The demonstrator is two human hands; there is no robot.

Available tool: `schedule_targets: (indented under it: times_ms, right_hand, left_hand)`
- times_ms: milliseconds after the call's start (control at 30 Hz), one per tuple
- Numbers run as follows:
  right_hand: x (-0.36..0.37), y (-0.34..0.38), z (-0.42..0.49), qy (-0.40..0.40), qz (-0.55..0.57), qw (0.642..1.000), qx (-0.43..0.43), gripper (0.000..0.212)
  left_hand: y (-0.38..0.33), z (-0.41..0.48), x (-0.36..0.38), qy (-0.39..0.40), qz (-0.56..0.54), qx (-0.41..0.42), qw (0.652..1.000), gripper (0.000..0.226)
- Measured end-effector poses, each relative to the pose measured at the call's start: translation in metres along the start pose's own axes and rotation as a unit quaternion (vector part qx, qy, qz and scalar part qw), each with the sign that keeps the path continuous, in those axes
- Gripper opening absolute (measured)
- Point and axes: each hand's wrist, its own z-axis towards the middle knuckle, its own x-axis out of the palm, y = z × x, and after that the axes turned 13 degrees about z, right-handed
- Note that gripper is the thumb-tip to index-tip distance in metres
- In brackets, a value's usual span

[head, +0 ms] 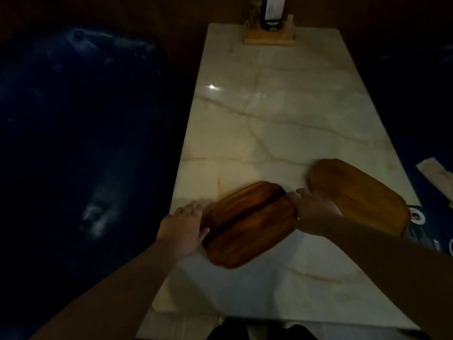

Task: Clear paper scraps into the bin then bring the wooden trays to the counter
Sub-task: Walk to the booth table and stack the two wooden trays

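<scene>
Our left hand (182, 223) lies along the left end of the near wooden tray (250, 224) at lower centre of the frame, its fingers (193, 208) loosely spread and flat against the rim, pressing more than gripping. Our right hand (312, 209) meets the tray's right end, fingers (300, 192) curled over the far corner; whether they have closed under the edge we cannot tell in this dim light. The tray seems to rest on the pale marble surface (282, 114), and a groove down its middle may mean two trays lie stacked or side by side.

The second wooden tray (355, 195) sits just beside our right wrist at right of centre, its lower end reaching the surface's right edge. If we lift the near tray with a sweep of that forearm, we risk nudging the second tray over the edge. The polished surface looks slick, so a press-only hold could let the tray slide or tip. No paper scraps show on the surface itself; a pale strip (434, 173) lies off it at the right edge of the frame, and may be a scrap we have missed.
</scene>
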Motion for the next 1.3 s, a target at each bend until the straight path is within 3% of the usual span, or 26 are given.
schedule_targets:
  times_ms: [133, 333, 500, 600, 767, 833, 933, 1033, 1167, 1300]
  right_hand:
    - [0.006, -0.004, 0.029, 0.034, 0.034, 0.999, 0.024, 0.08]
    - [0.005, -0.019, 0.065, 0.051, 0.139, 0.989, 0.029, 0.077]
    - [0.011, -0.028, 0.082, 0.072, 0.211, 0.974, 0.032, 0.051]
    - [0.008, -0.032, 0.086, 0.095, 0.236, 0.967, 0.02, 0.033]
    - [-0.003, -0.052, 0.079, 0.115, 0.337, 0.934, 0.035, 0.029]
    - [-0.007, -0.066, 0.071, 0.094, 0.371, 0.923, 0.046, 0.028]
    - [-0.014, -0.093, 0.057, 0.051, 0.425, 0.9, 0.075, 0.034]
    - [-0.024, -0.125, 0.041, 0.033, 0.476, 0.873, 0.103, 0.035]
    - [-0.031, -0.173, 0.009, 0.001, 0.579, 0.803, 0.139, 0.033]
    - [-0.029, -0.208, -0.019, -0.059, 0.613, 0.769, 0.172, 0.041]
  left_hand:
    - [-0.002, 0.016, 0.004, 0.033, -0.024, -0.011, 0.999, 0.061]
    - [-0.005, 0.024, 0.015, 0.12, -0.149, -0.079, 0.978, 0.067]
    - [-0.026, 0.016, 0.029, 0.143, -0.308, -0.249, 0.907, 0.058]
    - [-0.039, 0.014, 0.029, 0.122, -0.39, -0.301, 0.862, 0.046]
    - [-0.048, 0.022, 0.02, 0.054, -0.491, -0.353, 0.795, 0.031]
    - [-0.053, 0.032, 0.013, 0.023, -0.535, -0.36, 0.764, 0.024]
    - [-0.067, 0.052, -0.003, -0.004, -0.56, -0.349, 0.751, 0.022]
    - [-0.085, 0.076, -0.023, -0.016, -0.624, -0.355, 0.696, 0.018]
    - [-0.118, 0.117, -0.052, -0.022, -0.636, -0.337, 0.694, 0.014]
    - [-0.151, 0.154, -0.077, 0.0, -0.657, -0.294, 0.694, 0.011]
